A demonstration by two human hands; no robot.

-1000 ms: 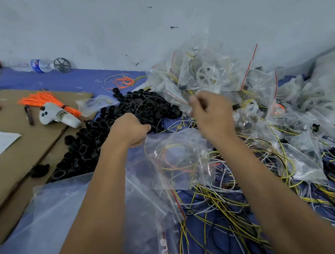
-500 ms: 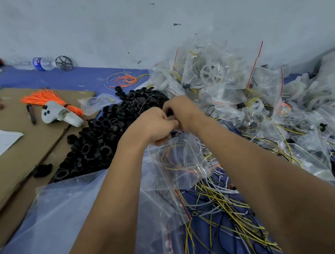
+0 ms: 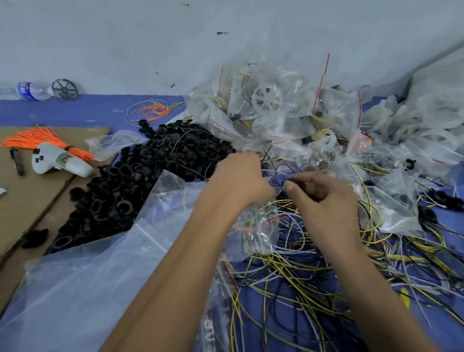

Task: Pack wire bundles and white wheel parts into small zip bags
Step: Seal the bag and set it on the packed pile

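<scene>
Nearest, loose yellow, black and white wires (image 3: 294, 286) lie tangled on the blue bench (image 3: 63, 112). Above them the small zip bag (image 3: 260, 228), wires inside, hangs from the left hand (image 3: 239, 179), its grip curled on the bag's top. The right hand (image 3: 320, 196), pressed against the left half a second ago, now sits apart, pinching a thin black wire (image 3: 278, 171). Beyond lie filled bags (image 3: 272, 106).

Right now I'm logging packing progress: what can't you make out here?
Head view only:
- Left hand: fingertips hidden behind its own knuckles.
- Small zip bag: contents blurred by crinkled plastic.
- Right hand: pinches a thin black wire; its far end is lost in the tangle.
</scene>
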